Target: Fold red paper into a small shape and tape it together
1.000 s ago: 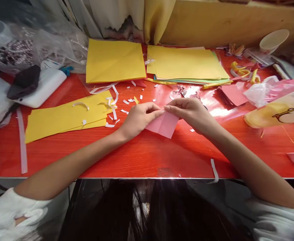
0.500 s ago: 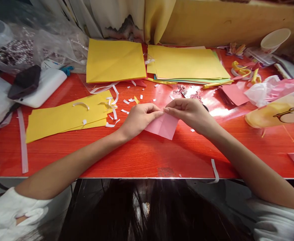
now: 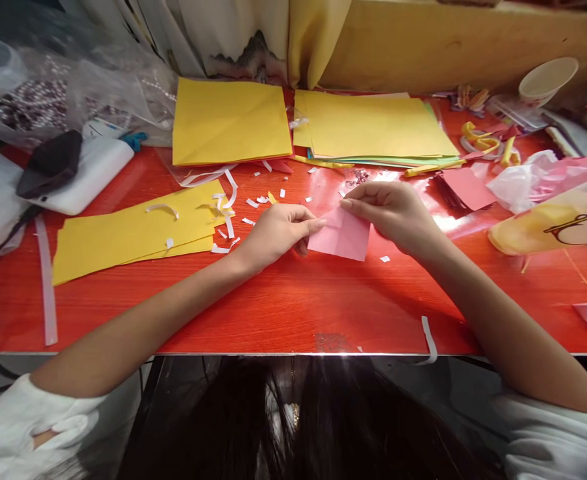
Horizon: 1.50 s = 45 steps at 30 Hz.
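Well in from the surface's point(image 3: 273, 313) near edge, left hand point(image 3: 276, 233) and right hand point(image 3: 396, 213) both pinch pink paper point(image 3: 346, 239), creased already, otherwise seemingly unshaped.

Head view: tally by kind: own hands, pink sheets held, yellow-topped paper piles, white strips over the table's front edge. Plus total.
Hands: 2 (left hand, right hand)
Held pink sheet: 1
Yellow-topped piles: 3 (back-left pile, back-right pile, front-left pile)
Overhanging white strip: 1
Total: 7
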Available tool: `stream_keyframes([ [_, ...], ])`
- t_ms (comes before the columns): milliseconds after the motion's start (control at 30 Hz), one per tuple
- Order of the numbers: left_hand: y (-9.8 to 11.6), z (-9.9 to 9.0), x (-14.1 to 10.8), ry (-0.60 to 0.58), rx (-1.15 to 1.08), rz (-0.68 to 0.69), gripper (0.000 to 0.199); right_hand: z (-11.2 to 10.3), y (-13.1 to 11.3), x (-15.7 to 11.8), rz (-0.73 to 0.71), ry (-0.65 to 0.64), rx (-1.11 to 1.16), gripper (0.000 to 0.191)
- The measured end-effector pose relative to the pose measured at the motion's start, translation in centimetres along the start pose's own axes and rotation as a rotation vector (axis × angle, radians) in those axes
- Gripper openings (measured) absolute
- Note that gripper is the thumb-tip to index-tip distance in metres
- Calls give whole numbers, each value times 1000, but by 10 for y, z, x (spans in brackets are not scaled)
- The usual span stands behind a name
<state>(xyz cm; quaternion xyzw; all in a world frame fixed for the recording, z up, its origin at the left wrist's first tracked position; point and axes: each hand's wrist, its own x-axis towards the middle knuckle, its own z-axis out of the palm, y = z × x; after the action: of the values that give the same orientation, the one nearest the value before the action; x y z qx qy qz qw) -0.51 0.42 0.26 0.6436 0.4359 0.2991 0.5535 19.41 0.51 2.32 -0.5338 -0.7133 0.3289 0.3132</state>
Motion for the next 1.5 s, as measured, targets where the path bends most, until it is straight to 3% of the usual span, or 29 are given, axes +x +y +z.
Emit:
stream_keyframes([
  [167,6,0,-1,-6,-7,30,23,-6,1,3,-24,-32,-38,18],
  [333,9,1,-4,-81,-108,53,38,0,1,0,-45,-72,1,21],
  [500,3,1,-3,-10,12,79,24,2,-10,-6,-13,-88,55,36],
  [700,5,1,-3,112,-68,124,21,4,-11,-3,150,-55,378,60],
  [1000,4,3,-4,134,-48,153,22,7,-11,-5,200,-223,451,46],
  [1200,5,3,-5,137,41,190,27,5,-10,-7,149,-229,418,33],
  [1500,3,4,-5,147,84,159,25,7,-14,-9,83,-235,356,32],
])
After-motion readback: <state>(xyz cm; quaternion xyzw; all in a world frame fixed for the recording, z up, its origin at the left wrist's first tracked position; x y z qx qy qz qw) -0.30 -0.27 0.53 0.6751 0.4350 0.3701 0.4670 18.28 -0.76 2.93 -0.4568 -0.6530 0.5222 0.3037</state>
